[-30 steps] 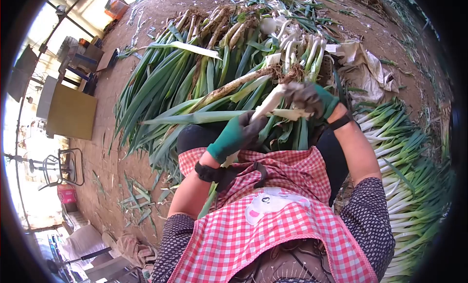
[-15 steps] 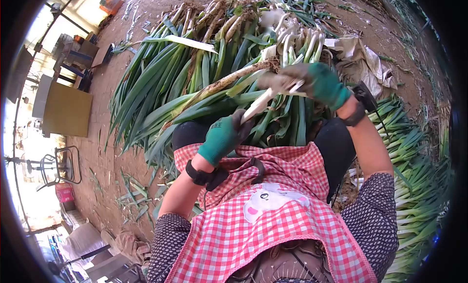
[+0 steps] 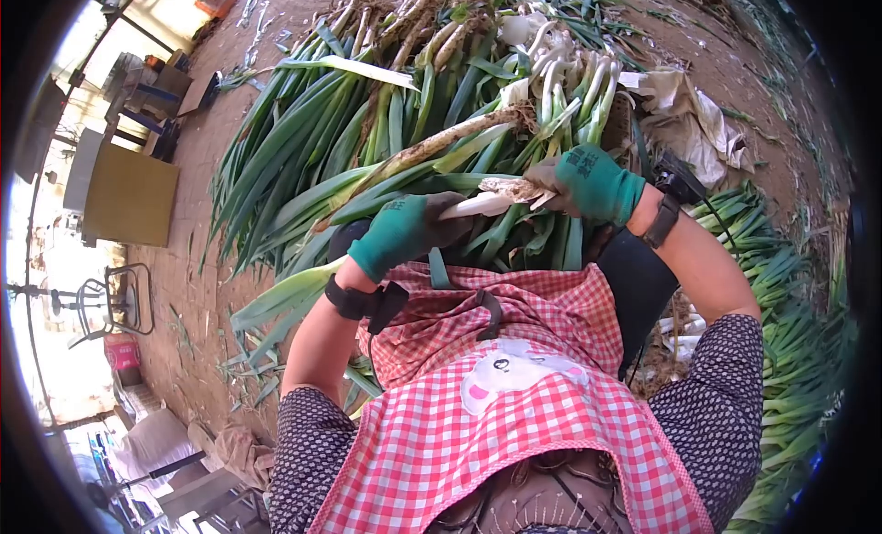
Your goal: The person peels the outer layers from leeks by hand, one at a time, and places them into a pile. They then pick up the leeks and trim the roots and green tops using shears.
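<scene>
Held across my lap is a leek point(image 3: 483, 204), its pale stem between my two hands. My left hand point(image 3: 412, 229), in a green glove with a dark palm, is closed round the stem. Green leaves point(image 3: 292, 295) trail out beyond my left wrist. At the other end my right hand point(image 3: 581, 185), gloved the same way, pinches the leek where brownish, ragged outer skin bunches up. What its fingertips grip is partly hidden. Just beyond, a soil-stained leek point(image 3: 432, 148) lies across a large heap of leeks point(image 3: 303, 157).
Peeled white leek ends point(image 3: 560, 74) point away at the heap's far right. A pale crumpled cloth point(image 3: 689, 120) lies beside them. Along my right runs a long row of leeks point(image 3: 781, 350). A metal-framed chair point(image 3: 119, 300) and a yellowish box point(image 3: 129, 194) stand left.
My right hand has moved down and slightly right, no longer blurred. My left hand has shifted left and up a little. Skin is now bunched at the stem's end, and leaves show beyond my left wrist.
</scene>
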A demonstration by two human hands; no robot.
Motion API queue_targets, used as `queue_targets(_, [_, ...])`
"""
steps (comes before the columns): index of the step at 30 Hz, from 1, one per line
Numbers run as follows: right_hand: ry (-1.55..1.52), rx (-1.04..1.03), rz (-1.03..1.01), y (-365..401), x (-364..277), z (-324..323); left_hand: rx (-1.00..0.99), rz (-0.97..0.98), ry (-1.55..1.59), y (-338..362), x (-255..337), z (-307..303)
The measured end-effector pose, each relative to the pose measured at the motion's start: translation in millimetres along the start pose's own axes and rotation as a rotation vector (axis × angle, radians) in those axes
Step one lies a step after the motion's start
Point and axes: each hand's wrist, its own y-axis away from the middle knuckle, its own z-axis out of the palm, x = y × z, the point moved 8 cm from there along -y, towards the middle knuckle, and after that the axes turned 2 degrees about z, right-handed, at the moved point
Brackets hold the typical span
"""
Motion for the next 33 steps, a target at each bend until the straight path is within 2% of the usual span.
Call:
queue_targets(4, [0.12,-0.036,-0.013,-1.7,-8.5,6.8,-0.029,0.048,0.055,-1.4,-6.0,-0.1])
queue_targets(6, [0.13,-0.05,-0.002,-1.6,-5.9,12.8,-0.052,0.011,-0.019,1.4,-7.0,1.6])
queue_targets(9, [-0.03,0.033,0.076,-2.8,6.2,15.8,-0.007,0.026,-0.143,3.6,0.9,0.7])
queue_targets(12, [-0.447,-0.053,0.528,4.8,42.2,19.1,0.094,0.079,-0.313,3.8,13.5,-4.6])
queue_targets(13, [-0.68,-0.054,0.657,10.8,51.4,25.5,0.13,0.098,-0.376,4.0,16.4,-7.2])
queue_targets(16, [-0.73,0.033,0.36,6.6,27.7,16.3,0.173,0.14,-0.409,2.1,12.0,-6.7])
queue_targets(17, [-0.449,0.067,0.196,5.5,9.7,6.2,0.16,0.136,-0.429,0.8,12.3,-5.3])
queue_targets(20, [-0.441,-0.197,0.293,0.4,-0.1,22.1,0.139,0.138,-0.466,-2.9,16.5,-3.9])
queue_targets(21, [-0.451,-0.109,0.217,-3.8,5.0,27.4,0.149,0.142,-0.466,-2.8,16.7,-6.0])
queue_targets(24, [-0.464,-0.129,0.298,-2.6,8.3,32.9,0.147,0.148,-0.459,-3.0,14.0,-7.1])
queue_targets(27, [-0.141,0.085,0.181,-4.7,-4.4,18.5,0.15,0.138,-0.48,-2.9,14.9,-6.1])
queue_targets(30, [-0.175,0.244,0.313,-5.4,17.0,17.6,0.206,0.127,-0.555,-5.8,25.5,-9.8])
queue_targets(33, [-0.242,0.506,0.479,0.4,55.8,18.1,0.272,0.102,-0.612,-5.6,33.1,-8.0])
